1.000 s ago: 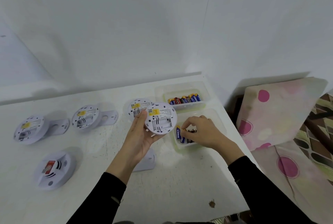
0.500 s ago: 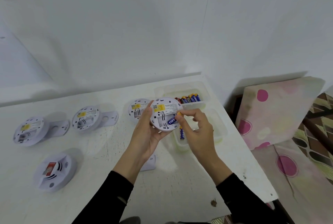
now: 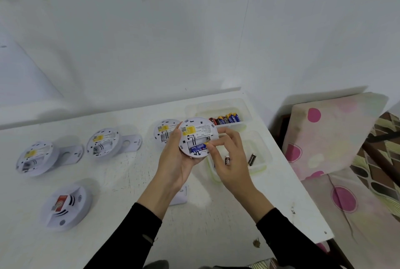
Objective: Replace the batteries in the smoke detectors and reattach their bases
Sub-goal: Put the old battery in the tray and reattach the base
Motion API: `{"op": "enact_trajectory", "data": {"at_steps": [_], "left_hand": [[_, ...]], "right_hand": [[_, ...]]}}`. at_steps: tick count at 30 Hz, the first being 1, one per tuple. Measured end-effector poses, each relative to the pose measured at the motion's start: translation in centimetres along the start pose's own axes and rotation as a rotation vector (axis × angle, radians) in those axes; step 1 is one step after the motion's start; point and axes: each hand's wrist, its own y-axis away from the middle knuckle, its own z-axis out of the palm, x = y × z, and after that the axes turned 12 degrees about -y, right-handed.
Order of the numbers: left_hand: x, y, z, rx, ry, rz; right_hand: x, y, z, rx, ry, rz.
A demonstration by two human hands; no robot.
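My left hand [image 3: 173, 160] grips a white smoke detector [image 3: 198, 133] above the table, its back toward me and its battery bay open. My right hand [image 3: 232, 160] pinches the end of a blue battery [image 3: 197, 148] that lies in the bay's lower slot. A dark battery [image 3: 226, 160] shows by my right fingers; I cannot tell whether it is held. Three more open detectors lie back-up [image 3: 166, 132] [image 3: 102, 142] [image 3: 34, 158], two of them leaning on loose bases [image 3: 132, 143] [image 3: 70, 154]. One detector [image 3: 66, 206] lies face-up.
Behind my hands, a clear tray [image 3: 218, 104] holds several blue and red batteries [image 3: 226, 118]. A nearer clear tray [image 3: 259, 145] holds a dark battery [image 3: 251, 159]. Another base [image 3: 180, 196] lies under my left wrist. The table edge [image 3: 303, 193] runs right, beside a spotted cushion [image 3: 331, 130].
My right hand left the near tray with a blue battery, carried it to the detector, and set it into the bay. My left hand tilted the detector slightly.
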Motion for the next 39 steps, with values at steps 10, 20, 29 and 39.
{"op": "enact_trajectory", "data": {"at_steps": [10, 20, 29, 39], "left_hand": [[0.4, -1.2, -0.6, 0.032, -0.040, -0.006], [0.8, -1.5, -1.2, 0.026, -0.036, -0.037], [0.3, -1.2, -1.2, 0.030, -0.036, -0.049], [0.4, -0.9, -1.4, -0.012, -0.064, -0.010]], "right_hand": [[-0.4, 0.2, -0.8, -0.165, 0.458, -0.088], [2.0, -3.1, -2.8, -0.390, 0.861, 0.457], [2.1, -3.4, -2.0, -0.378, 0.691, 0.495], [-2.3, -2.8, -1.3, -0.127, -0.014, -0.007]]}}
